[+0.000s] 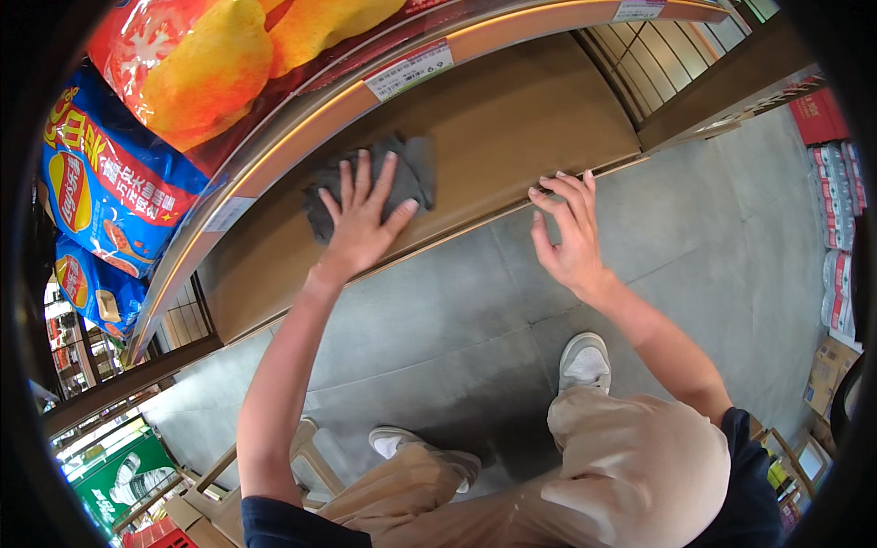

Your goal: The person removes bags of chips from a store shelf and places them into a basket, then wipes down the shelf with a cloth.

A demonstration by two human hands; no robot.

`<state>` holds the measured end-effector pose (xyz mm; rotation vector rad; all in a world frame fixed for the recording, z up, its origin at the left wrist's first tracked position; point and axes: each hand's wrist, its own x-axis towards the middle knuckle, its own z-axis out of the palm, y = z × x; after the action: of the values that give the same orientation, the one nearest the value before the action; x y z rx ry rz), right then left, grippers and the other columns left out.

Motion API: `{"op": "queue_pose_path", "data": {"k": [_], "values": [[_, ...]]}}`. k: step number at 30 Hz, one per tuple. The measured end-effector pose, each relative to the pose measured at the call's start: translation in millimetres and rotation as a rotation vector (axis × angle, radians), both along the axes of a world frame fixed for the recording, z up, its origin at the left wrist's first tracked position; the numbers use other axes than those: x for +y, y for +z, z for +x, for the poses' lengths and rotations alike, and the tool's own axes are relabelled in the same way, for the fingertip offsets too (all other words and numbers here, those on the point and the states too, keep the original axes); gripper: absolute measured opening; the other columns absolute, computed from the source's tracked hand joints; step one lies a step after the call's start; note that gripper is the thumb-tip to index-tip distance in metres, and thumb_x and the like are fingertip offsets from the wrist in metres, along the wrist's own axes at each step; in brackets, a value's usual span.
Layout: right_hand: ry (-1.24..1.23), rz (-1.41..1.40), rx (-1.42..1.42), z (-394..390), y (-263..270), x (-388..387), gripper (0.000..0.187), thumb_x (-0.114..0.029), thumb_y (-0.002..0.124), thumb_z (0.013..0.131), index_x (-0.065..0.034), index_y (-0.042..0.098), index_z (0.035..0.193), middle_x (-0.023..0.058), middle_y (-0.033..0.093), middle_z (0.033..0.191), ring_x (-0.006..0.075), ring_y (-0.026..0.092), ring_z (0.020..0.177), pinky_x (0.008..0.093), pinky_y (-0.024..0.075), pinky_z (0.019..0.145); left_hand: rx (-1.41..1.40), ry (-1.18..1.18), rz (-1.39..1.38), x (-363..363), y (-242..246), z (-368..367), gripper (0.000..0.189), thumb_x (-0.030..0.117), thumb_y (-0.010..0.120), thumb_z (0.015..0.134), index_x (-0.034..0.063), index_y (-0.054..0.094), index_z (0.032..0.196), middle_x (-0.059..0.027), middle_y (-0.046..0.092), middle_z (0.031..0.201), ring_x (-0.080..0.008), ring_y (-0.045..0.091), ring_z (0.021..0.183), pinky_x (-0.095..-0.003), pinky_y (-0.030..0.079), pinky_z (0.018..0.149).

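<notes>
A dark grey cloth [414,171] lies spread on the brown bottom shelf [507,130]. My left hand [360,216] rests on it, palm down with the fingers apart, and covers part of the cloth. To the right, my right hand [569,233] touches the shelf's front edge with its fingertips; its fingers are slightly bent and no object is in it.
Above the bottom shelf runs an upper shelf's lit edge [274,154] with price tags. Lay's chip bags [103,185] and a large red bag [205,68] stand on it. A beige stool [315,452] is at lower left; bottle packs [832,198] are at the far right.
</notes>
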<state>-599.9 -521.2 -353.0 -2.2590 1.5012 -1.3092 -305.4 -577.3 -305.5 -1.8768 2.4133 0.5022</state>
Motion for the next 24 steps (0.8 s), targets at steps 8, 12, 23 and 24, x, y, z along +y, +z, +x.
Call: {"op": "queue_pose_path", "data": {"k": [8,12,23,24], "values": [[-0.129,-0.003,0.053,1,18,0,0.037,0.003,0.063,0.070,-0.0132,0.067,0.103,0.0114,0.048,0.120,0.0346,0.042,0.118,0.0541,0.0266,0.109,0.108,-0.479,0.069,-21,16,-74,0.056,0.042,0.044,0.097,0.0280,0.027,0.148,-0.0078,0.004,0.158,-0.0310,-0.004,0.145,-0.0598,-0.005,0.111],[-0.139,0.031,0.030,-3,12,5,0.039,0.003,0.063,0.068,-0.0141,0.067,0.103,0.0102,0.047,0.114,0.0340,0.042,0.117,0.0543,0.0271,0.109,0.122,-0.370,-0.156,-62,-11,-118,0.056,0.049,0.037,0.097,0.0252,0.029,0.147,-0.0094,0.012,0.157,-0.0349,0.005,0.144,-0.0657,0.002,0.109],[-0.155,-0.007,-0.063,6,-1,3,0.044,0.005,0.062,0.066,-0.0153,0.067,0.105,0.0100,0.047,0.113,0.0335,0.040,0.120,0.0563,0.0246,0.110,-0.053,0.138,-0.133,-82,-26,6,0.062,0.051,0.034,0.097,0.0215,0.022,0.150,-0.0055,0.007,0.158,-0.0340,0.002,0.145,-0.0613,-0.002,0.110],[-0.170,0.009,-0.043,2,-4,6,0.045,0.005,0.062,0.066,-0.0154,0.066,0.106,0.0100,0.047,0.114,0.0337,0.040,0.120,0.0576,0.0234,0.110,-0.036,0.087,-0.129,-63,-26,-1,0.062,0.050,0.036,0.097,0.0219,0.022,0.150,-0.0064,0.006,0.158,-0.0342,0.001,0.145,-0.0608,-0.003,0.110]]}}
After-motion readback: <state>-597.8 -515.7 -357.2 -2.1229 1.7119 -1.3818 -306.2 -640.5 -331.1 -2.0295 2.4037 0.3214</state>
